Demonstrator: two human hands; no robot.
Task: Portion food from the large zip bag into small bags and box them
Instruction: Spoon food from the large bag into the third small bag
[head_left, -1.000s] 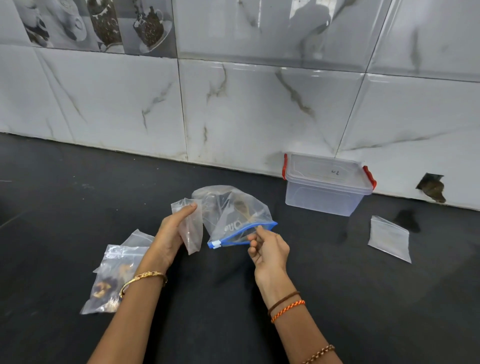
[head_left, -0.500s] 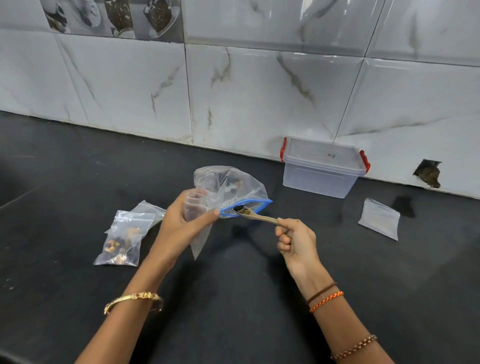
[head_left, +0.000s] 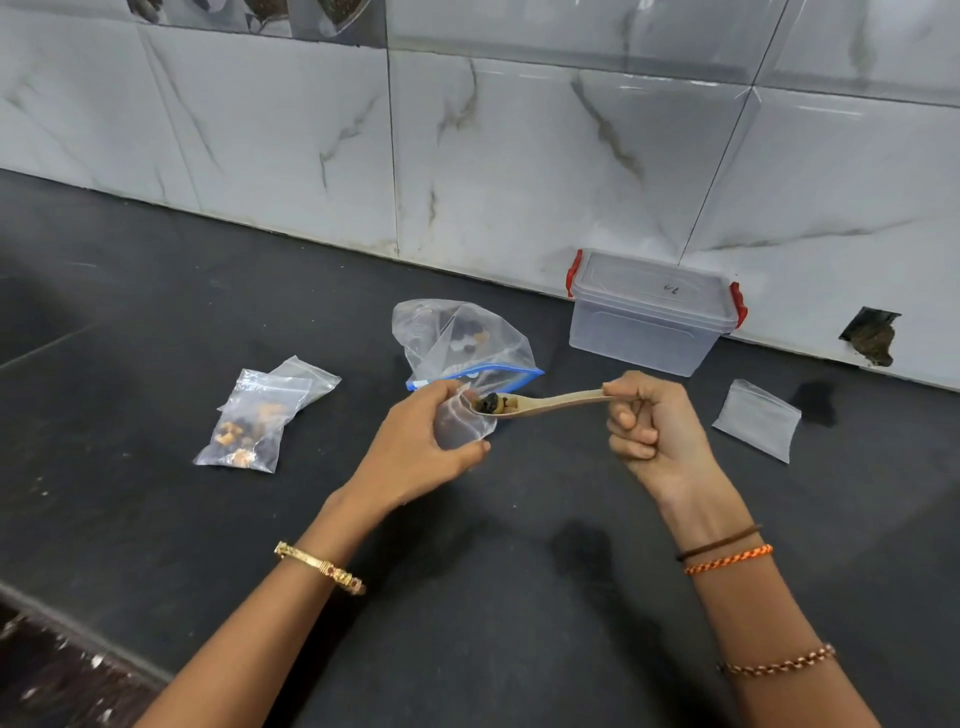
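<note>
The large zip bag (head_left: 462, 338) with a blue zip strip lies on the black counter, some food still inside. In front of it my left hand (head_left: 421, 447) holds a small clear bag (head_left: 460, 423) with its mouth up. My right hand (head_left: 652, 423) grips the handle of a wooden spoon (head_left: 545, 402), whose bowl carries dark and tan food right at the small bag's mouth. A filled small bag (head_left: 247, 421) lies at the left on another small bag (head_left: 306, 376). The clear box (head_left: 649, 317) with red clips stands shut against the wall.
An empty small bag (head_left: 758, 418) lies flat on the counter at the right, below the box. A hole (head_left: 872, 338) breaks the tiled wall low on the right. The counter's front edge (head_left: 78, 634) runs across the lower left corner.
The large zip bag has left my left hand and now lies on the counter. The loaded spoon has come out of it and moved to the mouth of the small bag.
</note>
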